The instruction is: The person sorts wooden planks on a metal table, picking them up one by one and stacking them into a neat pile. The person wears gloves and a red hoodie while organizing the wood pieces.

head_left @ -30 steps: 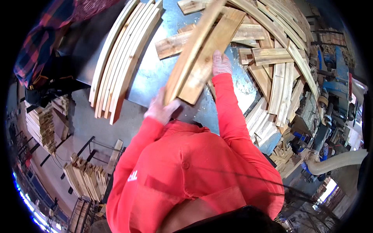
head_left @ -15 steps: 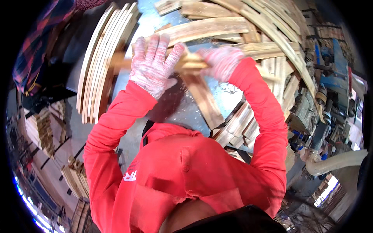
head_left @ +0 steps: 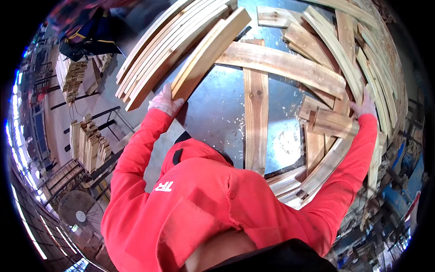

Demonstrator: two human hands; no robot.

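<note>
While both gloved hands are reaching out to opposite sides of the desk [head_left: 208, 109], the wooden pieces are lying as follows. Left hand [head_left: 166, 101]: thumb and fingers are closing around the near end of a pair of boards [head_left: 210, 52], pale, slightly curved, one against the other. The pair is slanting up and to the right, just beside a row of curved boards [head_left: 167, 47] at the left; whether it is resting fully on the desk, one cannot tell. Right hand [head_left: 365, 107]: thumb and fingers are standing somewhat apart, touching the near end of a long curved board [head_left: 333, 52] in the heap at the right; whether they are gripping it, one cannot tell. Short board [head_left: 334, 123]: this is lying just left of the right wrist, across other pieces. Wide board [head_left: 285, 65], curved, brown-streaked: this is spanning the middle, its left end near the held pair. Straight board [head_left: 256, 113]: this is running toward the body, passing beneath the wide board. Wood chips [head_left: 241, 128]: these are dotting the metal surface.
</note>
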